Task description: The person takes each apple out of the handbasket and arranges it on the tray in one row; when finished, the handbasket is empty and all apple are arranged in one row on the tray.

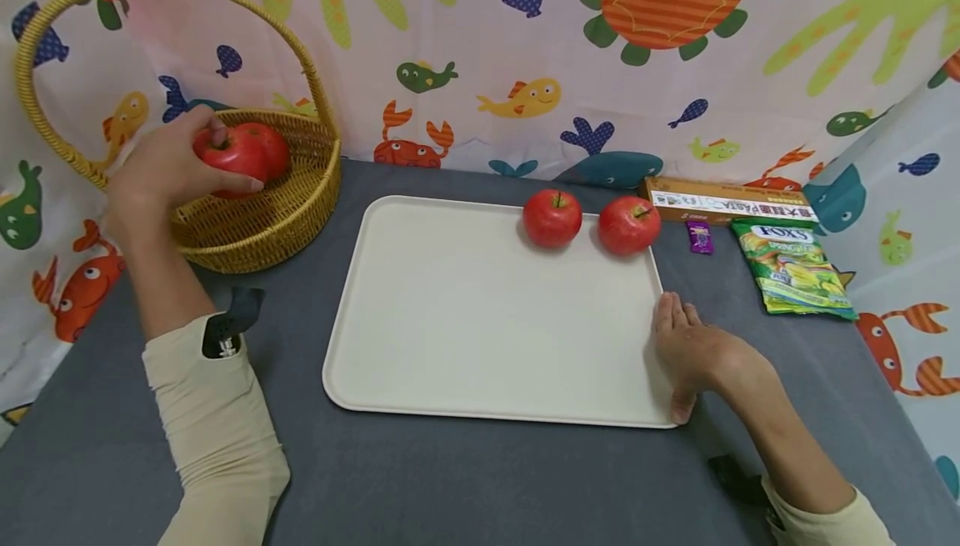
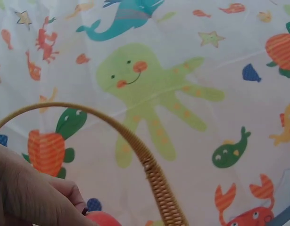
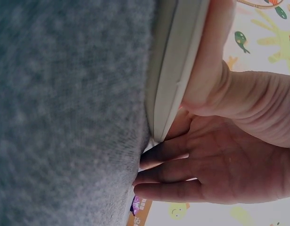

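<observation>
At the left, my left hand (image 1: 168, 158) grips a red apple (image 1: 238, 158) from above, inside the wicker basket (image 1: 255, 246). Behind it a second red apple (image 1: 276, 148) shows in part. In the left wrist view only a sliver of the apple (image 2: 103, 218) appears, below the basket handle (image 2: 156, 181). My right hand (image 1: 697, 354) touches the right edge of the cream tray (image 1: 480, 313), its fingers straight in the right wrist view, with the tray rim (image 3: 170, 80) beside the thumb. Two more red apples (image 1: 552, 218) sit at the tray's back right corner.
Beyond the tray's right end lie a long brown pasta box (image 1: 727, 200), a small purple packet (image 1: 700, 237) and a green FOX'S candy bag (image 1: 791, 267). A patterned curtain (image 1: 465, 46) hangs behind the grey table (image 1: 465, 479). The basket's tall handle arches over its opening.
</observation>
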Demonstrator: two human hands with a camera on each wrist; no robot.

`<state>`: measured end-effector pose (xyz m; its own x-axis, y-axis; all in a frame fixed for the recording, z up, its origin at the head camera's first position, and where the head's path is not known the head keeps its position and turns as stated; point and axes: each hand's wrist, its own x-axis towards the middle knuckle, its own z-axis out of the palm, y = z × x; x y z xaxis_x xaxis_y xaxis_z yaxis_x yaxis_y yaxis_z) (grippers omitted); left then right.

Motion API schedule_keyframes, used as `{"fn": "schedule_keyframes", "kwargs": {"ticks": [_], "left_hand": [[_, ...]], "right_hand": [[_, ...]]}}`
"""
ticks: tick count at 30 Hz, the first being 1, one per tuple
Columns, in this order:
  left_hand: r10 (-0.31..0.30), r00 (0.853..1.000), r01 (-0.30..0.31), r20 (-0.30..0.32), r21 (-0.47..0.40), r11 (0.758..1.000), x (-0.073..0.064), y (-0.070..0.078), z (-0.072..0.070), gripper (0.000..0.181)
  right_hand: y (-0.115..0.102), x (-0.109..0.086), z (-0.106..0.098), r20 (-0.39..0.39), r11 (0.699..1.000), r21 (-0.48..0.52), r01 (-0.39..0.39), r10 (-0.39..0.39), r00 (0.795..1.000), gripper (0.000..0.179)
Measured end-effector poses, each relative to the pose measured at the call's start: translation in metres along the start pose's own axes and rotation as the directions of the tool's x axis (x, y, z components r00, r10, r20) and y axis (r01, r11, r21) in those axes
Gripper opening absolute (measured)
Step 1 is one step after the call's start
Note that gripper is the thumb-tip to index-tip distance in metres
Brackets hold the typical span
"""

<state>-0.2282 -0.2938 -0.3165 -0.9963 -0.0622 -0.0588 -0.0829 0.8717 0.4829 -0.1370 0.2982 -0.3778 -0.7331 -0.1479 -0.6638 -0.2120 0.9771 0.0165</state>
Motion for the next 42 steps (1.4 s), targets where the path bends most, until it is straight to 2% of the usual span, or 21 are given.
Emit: {"fn": "schedule_keyframes", "kwargs": {"ticks": [7, 17, 22, 29, 35, 38, 42], "left_hand": [[0.058, 0.998, -0.059, -0.023, -0.008, 0.998, 0.002, 0.019, 0.004, 0.063], [0.100, 0.995, -0.099, 0.008, -0.034, 0.994, 0.004, 0.035, 0.006, 0.057], [0.144, 0.990, -0.144, -0.013, -0.041, 0.989, 0.005, 0.045, 0.008, 0.057], [0.239, 0.968, -0.246, -0.078, -0.090, 0.965, 0.009, 0.077, 0.020, 0.060], [0.309, 0.948, -0.317, -0.078, -0.120, 0.941, 0.012, 0.105, 0.034, 0.066], [0.326, 0.942, -0.335, -0.084, -0.132, 0.933, 0.012, 0.119, 0.042, 0.065], [0.366, 0.926, -0.376, -0.091, -0.150, 0.914, 0.012, 0.135, 0.051, 0.062]], "right_hand": [[0.000, 0.000, -0.001, -0.013, 0.999, -0.038, 0.005, -0.005, 1.000, 0.163], [-0.003, 0.000, 0.002, -0.009, 1.000, 0.006, 0.002, -0.002, 1.000, 0.163], [-0.003, 0.001, 0.003, -0.008, 1.000, 0.012, -0.004, 0.004, 1.000, 0.164], [0.001, 0.001, 0.002, -0.013, 1.000, -0.005, -0.002, 0.002, 1.000, 0.164], [0.003, -0.001, 0.003, -0.007, 1.000, 0.006, 0.003, -0.003, 1.000, 0.165], [0.002, -0.001, 0.003, -0.010, 1.000, 0.000, 0.002, -0.002, 1.000, 0.164], [0.000, -0.001, 0.002, -0.011, 1.000, 0.001, 0.004, -0.004, 1.000, 0.164]]}}
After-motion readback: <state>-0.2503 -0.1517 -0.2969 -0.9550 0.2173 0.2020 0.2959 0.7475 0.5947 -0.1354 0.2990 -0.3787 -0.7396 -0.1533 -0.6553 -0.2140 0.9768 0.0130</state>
